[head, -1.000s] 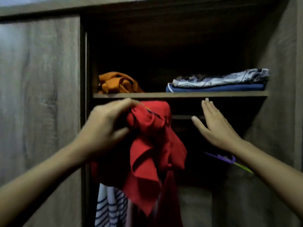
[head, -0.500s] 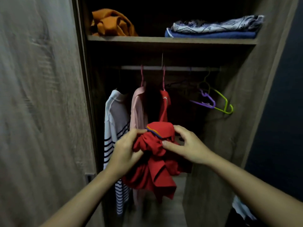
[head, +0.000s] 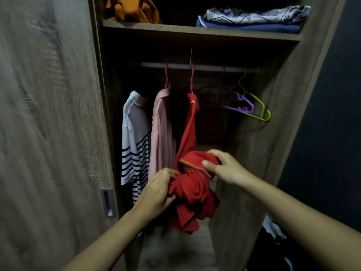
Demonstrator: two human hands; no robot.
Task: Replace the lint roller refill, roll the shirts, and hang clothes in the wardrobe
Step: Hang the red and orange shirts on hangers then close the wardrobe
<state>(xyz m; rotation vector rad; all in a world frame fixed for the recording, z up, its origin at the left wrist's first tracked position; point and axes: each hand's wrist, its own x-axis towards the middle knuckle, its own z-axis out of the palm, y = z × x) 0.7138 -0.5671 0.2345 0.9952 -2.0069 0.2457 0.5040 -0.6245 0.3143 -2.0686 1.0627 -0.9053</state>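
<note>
Both hands have come lower and closer to the body since half a second ago, carrying the bunched red shirt (head: 192, 194) down with them, and the right hand has shifted from the bundle's side up onto its top edge. The left hand (head: 156, 194) is closed around the lower left of the crumpled cloth, fingers curled into the folds. The right hand (head: 224, 167) pinches the collar with its purple and orange trim — thumb on the near side, fingers wrapped over the far side.

Just beyond the hands, another red shirt (head: 190, 130) hangs on a pink hanger, its lower part hidden behind the bundle. Left of the left hand hang a pink shirt (head: 162, 133) and, further left, a white shirt with dark stripes (head: 134, 145). All three hang from the rail (head: 195, 67) well above the hands. Up and to the right of the right hand — well clear of it — an empty purple hanger (head: 242, 106) and a green hanger (head: 259, 112) dangle on the same rail. On the shelf (head: 195, 32) above, orange cloth (head: 134, 10) sits at the left and folded blue and patterned clothes (head: 252, 20) at the right. The sliding door (head: 48, 133) stands left of the left arm.
</note>
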